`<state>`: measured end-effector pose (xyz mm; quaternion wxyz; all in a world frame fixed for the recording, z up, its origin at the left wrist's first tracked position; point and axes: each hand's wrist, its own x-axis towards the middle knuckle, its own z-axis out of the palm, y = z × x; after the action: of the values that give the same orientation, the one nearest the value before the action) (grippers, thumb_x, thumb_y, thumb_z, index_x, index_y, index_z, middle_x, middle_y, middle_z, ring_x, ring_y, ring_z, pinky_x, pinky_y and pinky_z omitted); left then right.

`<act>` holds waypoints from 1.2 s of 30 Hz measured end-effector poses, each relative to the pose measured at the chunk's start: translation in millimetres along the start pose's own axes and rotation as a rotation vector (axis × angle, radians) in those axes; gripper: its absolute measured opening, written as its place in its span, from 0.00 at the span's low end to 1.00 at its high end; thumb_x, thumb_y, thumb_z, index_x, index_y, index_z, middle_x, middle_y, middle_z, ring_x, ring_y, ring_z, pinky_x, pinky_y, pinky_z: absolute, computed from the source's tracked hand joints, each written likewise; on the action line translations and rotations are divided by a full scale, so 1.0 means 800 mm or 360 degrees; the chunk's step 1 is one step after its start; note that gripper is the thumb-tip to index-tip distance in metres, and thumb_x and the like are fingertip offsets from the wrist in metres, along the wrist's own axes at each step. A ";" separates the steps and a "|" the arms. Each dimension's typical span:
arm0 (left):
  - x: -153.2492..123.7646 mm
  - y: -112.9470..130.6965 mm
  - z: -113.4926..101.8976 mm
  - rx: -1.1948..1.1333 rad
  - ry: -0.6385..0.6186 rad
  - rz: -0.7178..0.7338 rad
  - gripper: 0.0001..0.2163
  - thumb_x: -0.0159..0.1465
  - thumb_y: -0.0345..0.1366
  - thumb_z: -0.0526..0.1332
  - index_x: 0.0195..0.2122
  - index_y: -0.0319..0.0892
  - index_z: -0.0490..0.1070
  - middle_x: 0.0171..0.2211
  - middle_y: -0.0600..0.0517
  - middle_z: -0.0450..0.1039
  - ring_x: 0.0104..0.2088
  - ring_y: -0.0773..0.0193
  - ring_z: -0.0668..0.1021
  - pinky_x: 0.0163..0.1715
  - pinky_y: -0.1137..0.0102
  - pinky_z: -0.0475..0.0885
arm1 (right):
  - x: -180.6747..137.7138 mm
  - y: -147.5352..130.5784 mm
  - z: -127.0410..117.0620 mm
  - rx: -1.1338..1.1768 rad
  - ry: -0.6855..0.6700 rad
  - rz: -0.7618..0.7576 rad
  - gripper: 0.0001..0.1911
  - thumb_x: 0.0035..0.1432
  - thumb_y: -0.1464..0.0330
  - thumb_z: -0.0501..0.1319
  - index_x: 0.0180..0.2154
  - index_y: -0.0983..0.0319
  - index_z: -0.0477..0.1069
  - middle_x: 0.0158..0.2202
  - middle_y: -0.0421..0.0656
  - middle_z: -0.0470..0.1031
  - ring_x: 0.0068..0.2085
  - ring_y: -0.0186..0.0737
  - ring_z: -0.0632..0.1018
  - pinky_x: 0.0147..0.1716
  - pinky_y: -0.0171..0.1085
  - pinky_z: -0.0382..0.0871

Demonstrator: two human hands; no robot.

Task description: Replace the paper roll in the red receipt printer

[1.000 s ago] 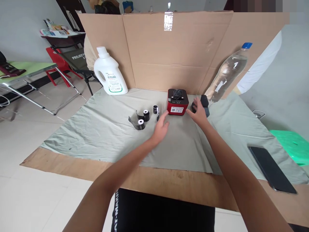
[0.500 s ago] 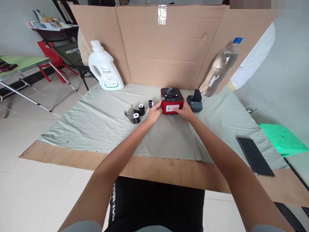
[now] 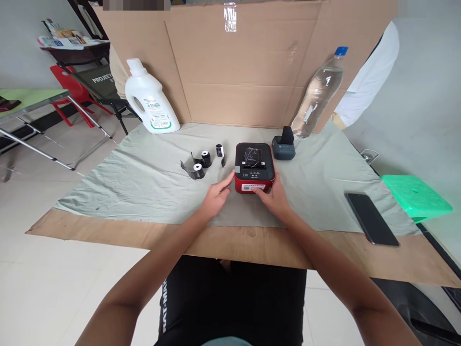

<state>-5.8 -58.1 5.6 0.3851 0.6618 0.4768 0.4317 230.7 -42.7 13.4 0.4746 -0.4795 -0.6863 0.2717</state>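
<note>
A red printer [image 3: 255, 183] with a black top sits on the grey cloth in front of me, crumpled clear plastic over the slot in its top. My left hand [image 3: 215, 197] presses its fingertips against the printer's left side. On the other side, my right hand [image 3: 275, 194] grips the right front corner, its thumb over the white label on the front. Several small rolls lie to the left, among them a black roll [image 3: 198, 171] with a strip unwound. Behind and right of the printer stands a small dark device [image 3: 284, 148] with its lid raised.
A white detergent bottle [image 3: 153, 98] and a blue-capped water bottle [image 3: 319, 93] lean on the upright cardboard [image 3: 237, 57] at the back. A phone [image 3: 370, 218] lies at the right front, close to the wooden edge [image 3: 230, 240]. Beyond the table is a green stool [image 3: 416, 197].
The printer has come toward me between my two hands, and more of its top shows. Away from its side, a strip now shows hanging from the rear small roll.
</note>
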 end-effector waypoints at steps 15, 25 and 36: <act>-0.005 0.008 0.006 0.0104 0.0151 0.0213 0.30 0.69 0.32 0.51 0.74 0.46 0.60 0.71 0.47 0.67 0.66 0.56 0.76 0.65 0.59 0.76 | -0.005 0.009 -0.002 0.0078 -0.0048 0.0026 0.50 0.57 0.59 0.72 0.74 0.56 0.52 0.72 0.52 0.64 0.71 0.56 0.68 0.71 0.59 0.62; 0.038 0.020 0.009 0.0499 0.0424 0.0615 0.13 0.68 0.32 0.53 0.45 0.45 0.77 0.40 0.48 0.83 0.41 0.57 0.80 0.47 0.60 0.76 | -0.009 0.013 -0.001 0.0016 -0.0023 -0.0044 0.51 0.58 0.55 0.71 0.75 0.56 0.51 0.71 0.54 0.64 0.71 0.58 0.68 0.70 0.59 0.63; 0.049 -0.001 0.016 0.0058 0.0447 0.0764 0.12 0.75 0.39 0.54 0.40 0.43 0.75 0.37 0.50 0.78 0.34 0.63 0.78 0.34 0.68 0.72 | 0.080 -0.012 -0.052 -0.0256 -0.0254 -0.0202 0.42 0.71 0.46 0.51 0.77 0.58 0.51 0.60 0.52 0.79 0.67 0.57 0.72 0.70 0.62 0.59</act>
<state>13.1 -21.1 8.7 0.1900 0.6963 0.3628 0.5894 258.9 8.8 62.8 0.3947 -0.4485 -0.7705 0.2224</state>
